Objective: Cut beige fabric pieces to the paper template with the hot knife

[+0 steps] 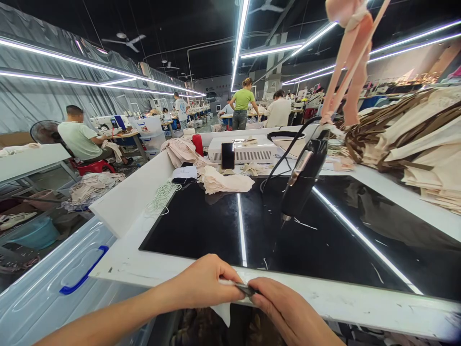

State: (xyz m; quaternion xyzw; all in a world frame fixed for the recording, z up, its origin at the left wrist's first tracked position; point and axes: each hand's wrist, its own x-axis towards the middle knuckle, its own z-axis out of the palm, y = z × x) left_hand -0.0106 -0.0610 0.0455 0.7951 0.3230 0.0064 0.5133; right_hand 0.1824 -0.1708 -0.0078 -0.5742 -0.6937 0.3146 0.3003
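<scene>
At the near edge of the white worktable (360, 302), my left hand (201, 283) and my right hand (284, 307) meet. Both pinch a small piece of white fabric (225, 310) that hangs down below the table edge. Between the fingertips a small dark strip (247, 289) shows on the fabric. A glossy black panel (201, 226) fills the tabletop just beyond my hands. Above it hangs a black hand tool (304, 178) on a cable, tip pointing down.
Cream fabric pieces (223, 182), a coil of white cord (162, 194) and a white box unit (245, 149) lie at the far side. Stacked brown and cream fabric (414, 139) sits right. A clear bin with a blue handle (77, 274) stands left. Other people work farther off.
</scene>
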